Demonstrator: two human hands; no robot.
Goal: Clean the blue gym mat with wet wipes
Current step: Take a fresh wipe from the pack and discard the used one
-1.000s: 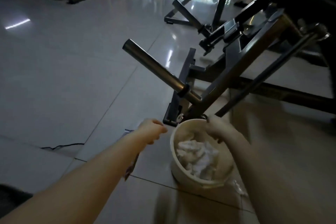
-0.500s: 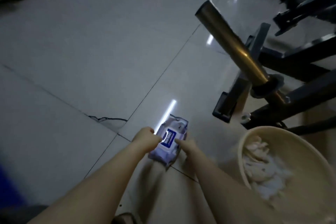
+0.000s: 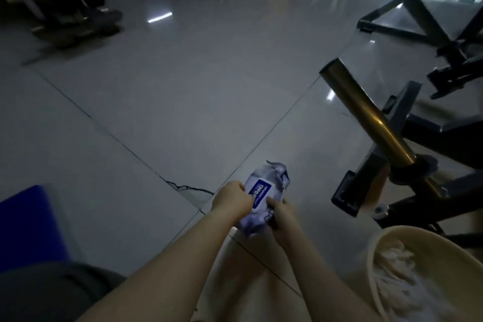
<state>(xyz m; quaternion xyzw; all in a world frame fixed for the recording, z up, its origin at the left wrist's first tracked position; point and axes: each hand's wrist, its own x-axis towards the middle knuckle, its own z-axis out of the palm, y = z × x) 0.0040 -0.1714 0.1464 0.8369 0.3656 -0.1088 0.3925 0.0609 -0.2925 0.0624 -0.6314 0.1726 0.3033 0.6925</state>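
Note:
A soft pack of wet wipes [image 3: 264,196], pale purple with a blue label, is held above the tiled floor between both hands. My left hand [image 3: 232,200] grips its left side at the label. The pack's near right end sits in the curled fingers of my right hand [image 3: 283,215]. A corner of the blue gym mat [image 3: 24,225] shows at the left edge of the view.
A cream bucket [image 3: 376,264] holding used white wipes stands at the lower right. A brass-coloured bar [image 3: 371,117] of a black gym machine [image 3: 423,154] juts over the floor on the right. More machines stand at the back. A cracked tile [image 3: 188,188] lies ahead.
My right hand left the bucket and both hands reached the wipes pack on the floor. Now they have lifted it and hold it closer.

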